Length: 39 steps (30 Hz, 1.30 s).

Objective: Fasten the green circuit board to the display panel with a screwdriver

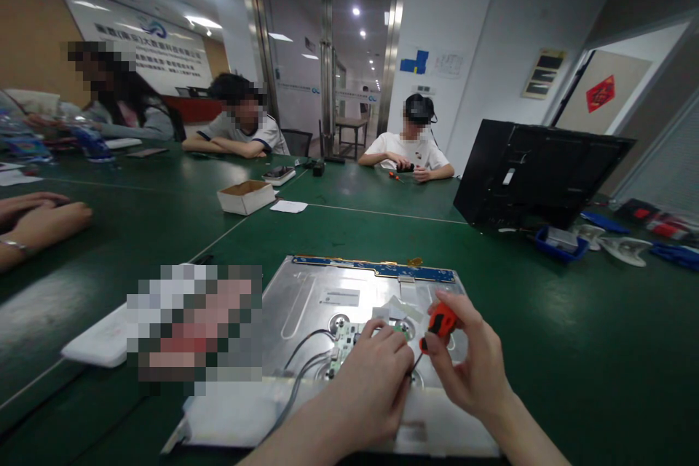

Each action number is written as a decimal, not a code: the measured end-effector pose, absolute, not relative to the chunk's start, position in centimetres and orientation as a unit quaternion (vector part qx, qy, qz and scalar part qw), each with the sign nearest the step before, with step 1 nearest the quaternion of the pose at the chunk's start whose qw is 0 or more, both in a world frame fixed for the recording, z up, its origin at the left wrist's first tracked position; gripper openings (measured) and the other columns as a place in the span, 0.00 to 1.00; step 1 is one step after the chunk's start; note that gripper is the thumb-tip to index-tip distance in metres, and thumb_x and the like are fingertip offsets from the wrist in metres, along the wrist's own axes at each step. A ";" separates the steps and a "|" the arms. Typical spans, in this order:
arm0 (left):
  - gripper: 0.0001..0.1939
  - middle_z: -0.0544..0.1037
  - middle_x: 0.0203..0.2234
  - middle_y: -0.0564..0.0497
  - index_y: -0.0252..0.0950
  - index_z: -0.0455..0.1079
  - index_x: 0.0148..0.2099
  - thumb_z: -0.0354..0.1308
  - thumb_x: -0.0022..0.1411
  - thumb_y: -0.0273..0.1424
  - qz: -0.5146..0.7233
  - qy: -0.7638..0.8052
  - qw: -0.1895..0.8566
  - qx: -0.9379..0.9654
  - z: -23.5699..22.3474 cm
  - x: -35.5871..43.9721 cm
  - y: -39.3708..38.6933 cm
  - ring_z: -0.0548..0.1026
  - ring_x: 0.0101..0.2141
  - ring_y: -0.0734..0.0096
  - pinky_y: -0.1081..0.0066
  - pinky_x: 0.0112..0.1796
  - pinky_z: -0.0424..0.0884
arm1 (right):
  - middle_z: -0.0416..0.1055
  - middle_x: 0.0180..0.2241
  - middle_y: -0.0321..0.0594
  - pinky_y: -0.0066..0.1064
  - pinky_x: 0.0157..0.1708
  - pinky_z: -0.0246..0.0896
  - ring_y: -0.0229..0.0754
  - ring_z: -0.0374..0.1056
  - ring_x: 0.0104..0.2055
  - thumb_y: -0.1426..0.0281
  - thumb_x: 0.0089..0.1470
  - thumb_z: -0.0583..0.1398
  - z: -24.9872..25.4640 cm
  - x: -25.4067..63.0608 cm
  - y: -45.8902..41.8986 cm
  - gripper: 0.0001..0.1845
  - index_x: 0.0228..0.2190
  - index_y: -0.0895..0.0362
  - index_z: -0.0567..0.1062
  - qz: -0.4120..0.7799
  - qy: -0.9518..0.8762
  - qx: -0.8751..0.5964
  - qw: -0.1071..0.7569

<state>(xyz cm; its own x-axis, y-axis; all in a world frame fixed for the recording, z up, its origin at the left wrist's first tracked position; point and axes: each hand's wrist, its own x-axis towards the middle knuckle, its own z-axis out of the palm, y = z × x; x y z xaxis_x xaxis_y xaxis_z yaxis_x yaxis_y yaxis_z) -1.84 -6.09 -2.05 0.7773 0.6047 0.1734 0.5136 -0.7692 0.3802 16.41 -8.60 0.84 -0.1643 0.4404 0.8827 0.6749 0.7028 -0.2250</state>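
My right hand point(464, 353) grips an orange-and-black screwdriver point(442, 320) by its handle. Its thin shaft slants down to the left, toward the fingers of my left hand point(376, 371). That left hand is curled over a small green circuit board point(344, 338), with its fingertips hidden, so I cannot make out what they pinch. Both hands are above a silvery metal display panel point(306, 291) lying flat on the table. Dark and grey cables point(298, 386) run from the green board. A long blue circuit strip point(376, 269) lines the panel's far edge.
A white box-like device point(103, 346) lies left of the panel, beside a blurred-out area. Farther off are an open cardboard box point(245, 198), a black monitor point(535, 175) and a blue tray point(560, 244). Several people sit around the green table point(546, 349); another person's hands point(44, 226) rest at left.
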 end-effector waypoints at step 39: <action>0.06 0.83 0.46 0.44 0.36 0.76 0.43 0.60 0.65 0.25 0.139 0.301 0.150 0.932 -2.6 -1.8 -5.8 0.79 0.48 0.54 0.51 0.65 0.65 | 0.76 0.31 0.34 0.27 0.21 0.69 0.40 0.75 0.26 0.73 0.74 0.54 1.1 16.3 -8.5 0.20 0.64 0.53 0.67 -0.105 -0.750 -0.362 0.544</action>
